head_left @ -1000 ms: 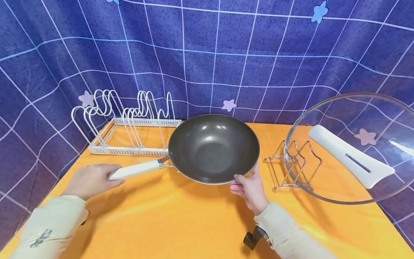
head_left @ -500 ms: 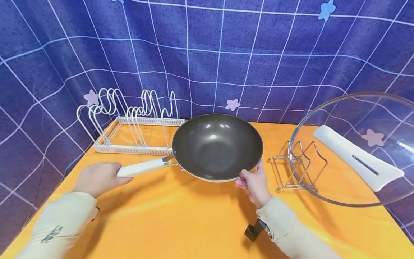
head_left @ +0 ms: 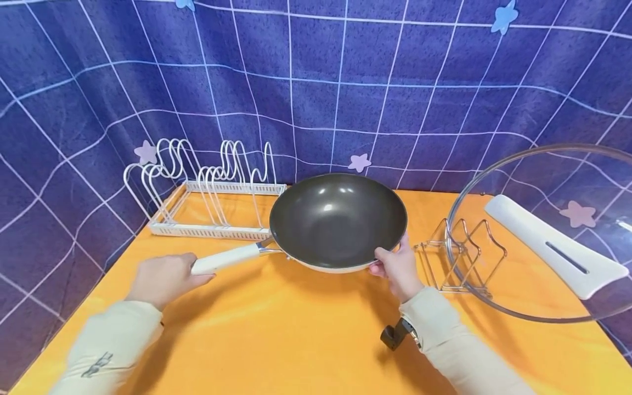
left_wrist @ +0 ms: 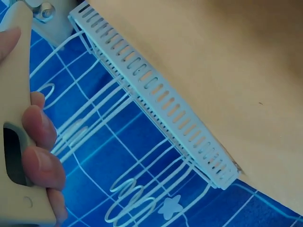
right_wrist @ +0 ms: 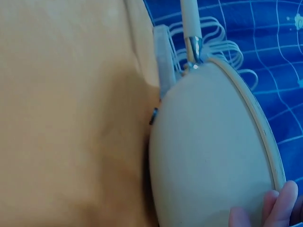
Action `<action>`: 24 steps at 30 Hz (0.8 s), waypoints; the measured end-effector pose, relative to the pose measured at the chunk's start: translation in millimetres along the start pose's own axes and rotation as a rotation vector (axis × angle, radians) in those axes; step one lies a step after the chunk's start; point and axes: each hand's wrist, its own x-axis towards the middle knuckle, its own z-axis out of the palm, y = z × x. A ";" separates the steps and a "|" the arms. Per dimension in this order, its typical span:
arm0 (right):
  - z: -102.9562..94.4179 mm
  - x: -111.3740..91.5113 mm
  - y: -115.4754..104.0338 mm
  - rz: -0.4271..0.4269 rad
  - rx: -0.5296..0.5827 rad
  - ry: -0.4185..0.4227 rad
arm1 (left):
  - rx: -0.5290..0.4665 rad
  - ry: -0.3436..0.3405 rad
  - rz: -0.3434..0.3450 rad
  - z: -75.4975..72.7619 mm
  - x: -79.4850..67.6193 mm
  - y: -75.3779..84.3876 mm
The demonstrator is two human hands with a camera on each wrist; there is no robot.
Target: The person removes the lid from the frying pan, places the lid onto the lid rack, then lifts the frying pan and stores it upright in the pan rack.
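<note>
Your left hand (head_left: pixel 163 278) gripped the handle (head_left: pixel 227 259) and your right hand (head_left: pixel 399 269) pinched the rim (right_wrist: pixel 258 122) of the wok (head_left: pixel 338 219) between the white rack (head_left: pixel 212 231) and wire stand (head_left: pixel 479 251), though whether it touched the orange table (head_left: pixel 296 340) was unclear.

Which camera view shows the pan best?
The head view: it shows the pan nearly whole, dark inside included, with the left hand gripping its handle. The right wrist view shows its pale outside, partly cropped; the left wrist view, mainly the handle.
</note>
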 end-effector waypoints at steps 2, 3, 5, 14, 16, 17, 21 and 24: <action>-2.6 3.0 -4.3 0.000 -0.012 -0.005 | 0.007 0.000 0.006 2.7 2.2 1.9; -3.9 4.3 -6.4 0.006 -0.018 -0.010 | 0.008 0.002 0.008 3.9 3.3 2.9; -6.6 7.8 -9.4 0.020 -0.031 -0.017 | 0.008 0.019 0.017 6.2 6.0 5.1; -11.8 25.4 -11.5 0.014 -0.051 -0.015 | 0.022 0.124 0.079 16.6 14.2 9.6; -12.5 28.3 -10.7 0.033 -0.054 -0.016 | 0.026 0.133 0.083 18.4 15.4 9.9; -12.9 29.7 -10.3 0.039 -0.051 -0.018 | 0.023 0.137 0.082 18.6 16.1 10.8; -13.8 34.8 -9.4 0.047 -0.046 -0.020 | 0.025 0.168 0.086 19.2 17.9 12.5; -14.3 37.3 -8.8 0.047 -0.045 -0.017 | 0.029 0.205 0.092 20.6 18.3 14.1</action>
